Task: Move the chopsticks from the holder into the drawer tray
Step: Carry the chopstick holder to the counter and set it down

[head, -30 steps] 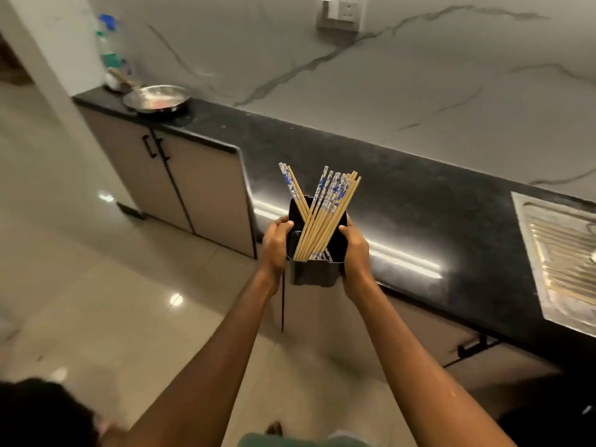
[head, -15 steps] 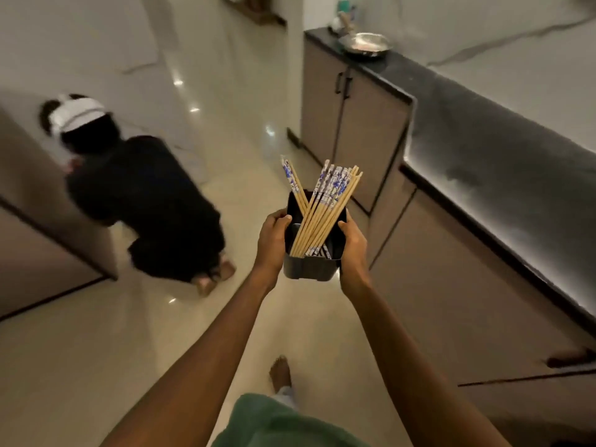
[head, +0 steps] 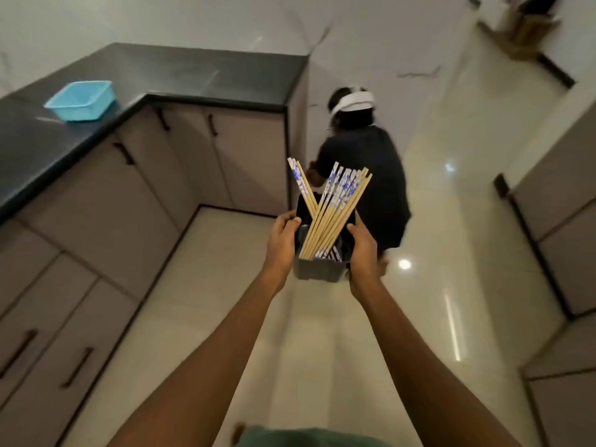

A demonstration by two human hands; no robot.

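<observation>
I carry a dark grey chopstick holder in mid-air over the floor, gripped from both sides. My left hand clasps its left wall and my right hand its right wall. Several wooden chopsticks with blue-and-white patterned tops stand in it, most leaning right, a couple crossing to the left. No drawer tray is in view.
A black L-shaped counter over grey cabinets with closed drawers runs along the left, with a light blue plastic basin on it. A person in dark clothes crouches on the glossy floor straight ahead. More cabinets line the right.
The view has swung left, away from the first counter, onto the L-shaped counter with the blue basin. The crouching person is now straight ahead. Both hands keep the same grip on the holder.
</observation>
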